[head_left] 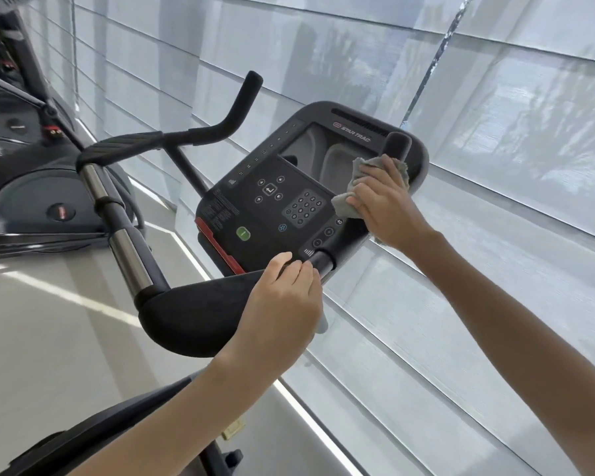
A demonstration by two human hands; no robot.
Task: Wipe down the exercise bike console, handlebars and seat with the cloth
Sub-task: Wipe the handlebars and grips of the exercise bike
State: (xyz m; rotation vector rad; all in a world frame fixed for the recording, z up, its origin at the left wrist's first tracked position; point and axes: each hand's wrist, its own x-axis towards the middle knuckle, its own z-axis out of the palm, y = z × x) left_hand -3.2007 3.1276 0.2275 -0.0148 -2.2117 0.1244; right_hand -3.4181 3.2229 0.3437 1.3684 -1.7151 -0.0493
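Note:
The exercise bike's dark console (275, 201) fills the middle of the view, tilted, with a grey screen, keypad and green button. My right hand (382, 204) presses a crumpled grey cloth (349, 197) against the console's right side, beside the screen. My left hand (282, 300) grips the near handlebar (200, 314) where its padded rest meets the bar end under the console. The far handlebar (172, 139) curves up at the left. The seat is out of view.
White window blinds (461, 80) hang close behind the console. Another dark exercise machine (31, 187) stands at the left. A chrome crossbar (117, 231) links the two handlebars. Pale floor (49, 355) lies below, with part of the bike frame (117, 424) at the bottom.

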